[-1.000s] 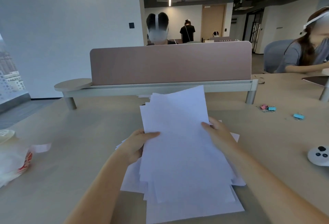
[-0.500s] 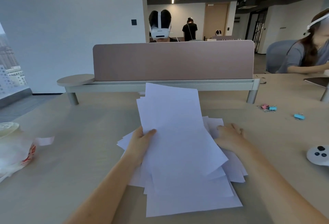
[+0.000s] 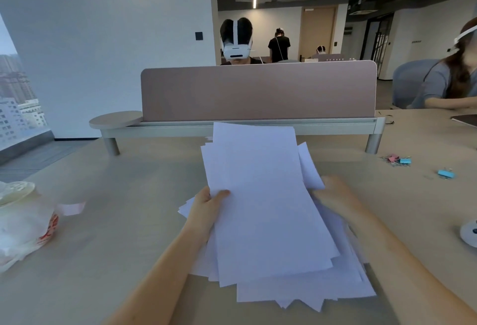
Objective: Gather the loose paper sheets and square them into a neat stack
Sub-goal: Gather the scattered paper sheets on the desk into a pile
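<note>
A loose pile of white paper sheets (image 3: pixel 265 211) lies fanned out on the beige table (image 3: pixel 129 221) in front of me, its edges uneven. My left hand (image 3: pixel 206 208) grips the left edge of the upper sheets, thumb on top, and tilts them up. My right hand (image 3: pixel 335 193) sits at the right side of the pile, partly under the sheets and blurred; its fingers are curled around the lower sheets' edge.
A pink divider screen (image 3: pixel 258 89) on a grey rail bounds the far side. A plastic bag with a cup (image 3: pixel 23 218) and a paper slip (image 3: pixel 71 208) lie left. Binder clips (image 3: pixel 397 159) and a white round device (image 3: pixel 469 231) lie right. People sit behind and at right.
My right hand let go of the top sheets and dropped to the pile's right side, then slid in under the sheets. My left hand keeps holding the upper sheets.
</note>
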